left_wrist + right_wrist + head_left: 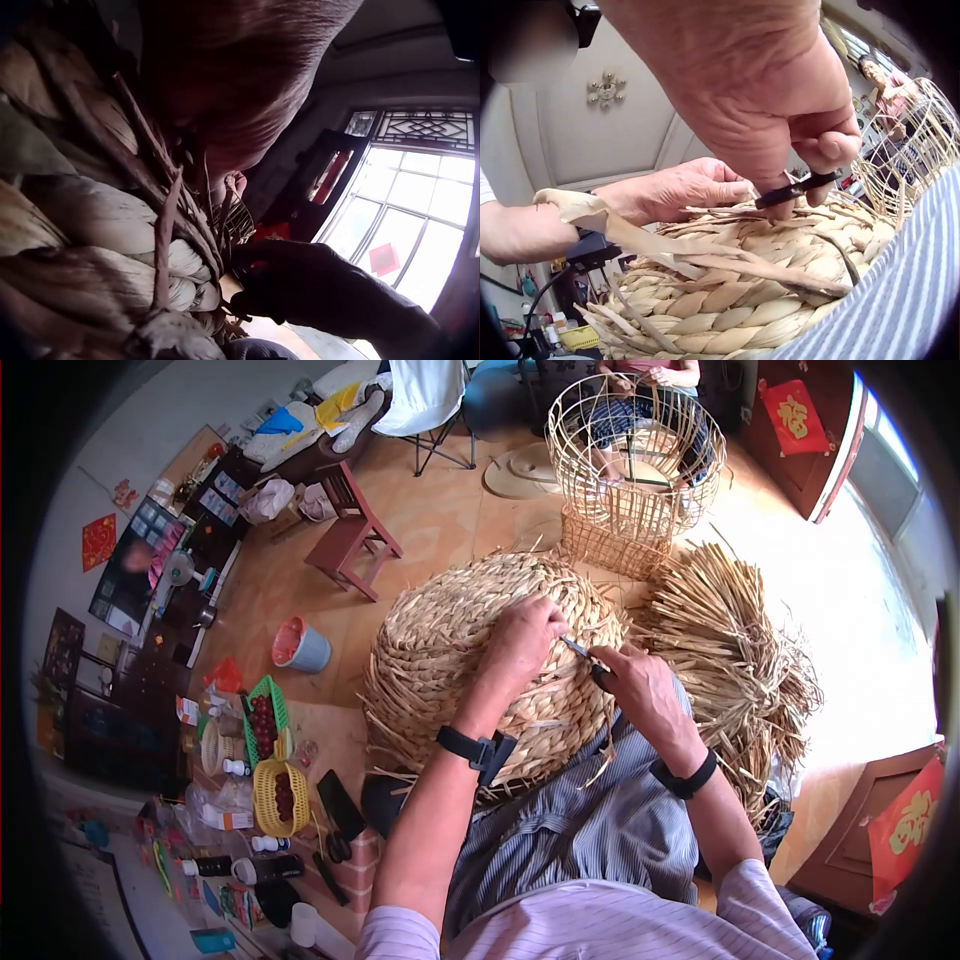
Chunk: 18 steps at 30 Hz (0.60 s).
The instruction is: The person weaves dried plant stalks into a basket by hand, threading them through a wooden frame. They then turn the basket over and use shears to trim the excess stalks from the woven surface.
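Observation:
A round basket woven from thick braided straw [440, 625] rests bottom up across the person's lap, loose strand ends sticking out around it. The left hand [525, 635] is over its top, thumb and fingertips pinching a thin straw strand [712, 212] close to the weave. Just to the right, the right hand [640, 685] holds small scissors [576, 648], fingers through the black handles [787, 193]. The blades point toward the left fingertips. In the left wrist view, the right hand [307, 281] shows dark beside the weave.
A big bundle of dry straw [720, 650] lies to the right of the basket. Ahead, another person sits behind an open cane frame [640, 470]. On the left stand a wooden chair [350, 540], a blue bin [303, 647] and a yellow basket [265, 800] of fruit.

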Motion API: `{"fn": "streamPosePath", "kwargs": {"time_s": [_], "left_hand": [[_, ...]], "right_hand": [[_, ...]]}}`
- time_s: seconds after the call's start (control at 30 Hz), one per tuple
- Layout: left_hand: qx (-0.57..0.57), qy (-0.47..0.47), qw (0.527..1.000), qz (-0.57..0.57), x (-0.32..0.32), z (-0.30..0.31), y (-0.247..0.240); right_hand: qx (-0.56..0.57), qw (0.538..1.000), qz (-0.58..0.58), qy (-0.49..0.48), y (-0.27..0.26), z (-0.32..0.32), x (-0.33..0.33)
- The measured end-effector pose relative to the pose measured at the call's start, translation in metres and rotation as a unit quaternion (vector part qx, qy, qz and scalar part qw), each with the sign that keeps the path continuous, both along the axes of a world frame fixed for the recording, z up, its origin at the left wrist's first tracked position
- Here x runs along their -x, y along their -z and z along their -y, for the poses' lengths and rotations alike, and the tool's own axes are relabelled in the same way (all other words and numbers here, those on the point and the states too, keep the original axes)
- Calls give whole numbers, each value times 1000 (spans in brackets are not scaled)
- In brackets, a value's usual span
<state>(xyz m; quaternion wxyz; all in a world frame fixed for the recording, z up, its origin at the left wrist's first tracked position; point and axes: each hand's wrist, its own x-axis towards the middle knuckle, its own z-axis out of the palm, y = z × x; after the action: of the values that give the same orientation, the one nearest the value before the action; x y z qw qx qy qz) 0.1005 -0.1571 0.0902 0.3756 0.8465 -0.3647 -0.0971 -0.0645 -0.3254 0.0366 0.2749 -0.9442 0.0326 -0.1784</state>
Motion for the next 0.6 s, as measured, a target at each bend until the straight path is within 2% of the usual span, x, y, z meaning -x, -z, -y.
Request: {"fn": "streamPosePath", "kwargs": {"time_s": [0.03, 0.1, 0.13, 0.17, 0.23, 0.37, 0.6], "left_hand": [[16, -25, 996, -85, 0, 1, -6], [63, -78, 987, -126, -9, -6, -13], [88, -105, 980, -145, -14, -10, -16], [80, -94, 992, -12, -16, -16, -17], [60, -67, 964, 252, -17, -28, -14], [-77, -23, 971, 226, -18, -40, -8], [-84, -23, 943, 320, -25, -26, 3]], "right_hand": [[-32, 999, -9, 5, 0, -1, 1], [-97, 995, -30, 15, -2, -5, 7], [-87, 996, 5, 17, -6, -8, 9], [-78, 997, 13, 20, -4, -9, 9], [-61, 997, 25, 28, 2, -11, 6], [-59, 997, 18, 38, -3, -14, -8], [-23, 1000, 7, 0, -21, 1, -30]]}}
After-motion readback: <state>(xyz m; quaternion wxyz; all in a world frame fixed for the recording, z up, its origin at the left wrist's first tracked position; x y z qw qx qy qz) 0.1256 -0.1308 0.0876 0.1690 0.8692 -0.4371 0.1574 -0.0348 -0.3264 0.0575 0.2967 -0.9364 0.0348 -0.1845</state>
